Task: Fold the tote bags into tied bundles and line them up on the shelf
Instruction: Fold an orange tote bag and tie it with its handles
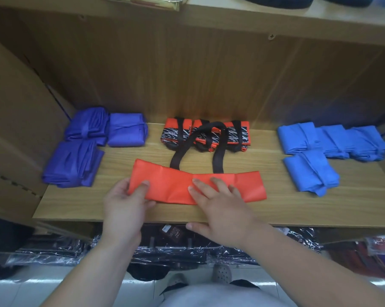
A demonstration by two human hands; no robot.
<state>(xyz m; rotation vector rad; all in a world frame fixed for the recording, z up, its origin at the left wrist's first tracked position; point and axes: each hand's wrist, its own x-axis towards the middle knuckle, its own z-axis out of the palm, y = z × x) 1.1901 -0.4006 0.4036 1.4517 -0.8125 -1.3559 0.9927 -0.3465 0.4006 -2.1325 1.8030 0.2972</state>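
While R hand [220, 209] pins orange tote [209, 182]: fold L end over to the flat fingers, edges flush, crease firm, I'd say.
L hand [125, 200]: pinches tote's L end, thumb on top.
R hand: fingers straight, spread, pressing tote's middle.
Tote: flat strip at shelf [297, 207] front, handles [218, 158] pointing away.
Surroundings: purple bundles [76, 160] L of tote, blue bundles [311, 171] R, patterned bundles [230, 132] behind.

The wooden shelf [142, 210] carries three purple bundles [85, 147] at the left, orange-and-black bundles [235, 135] far in the middle, blue bundles [333, 145] at the right, and a folded orange bag [176, 182] near the front, its black handles [218, 159] lying flat toward the far side.
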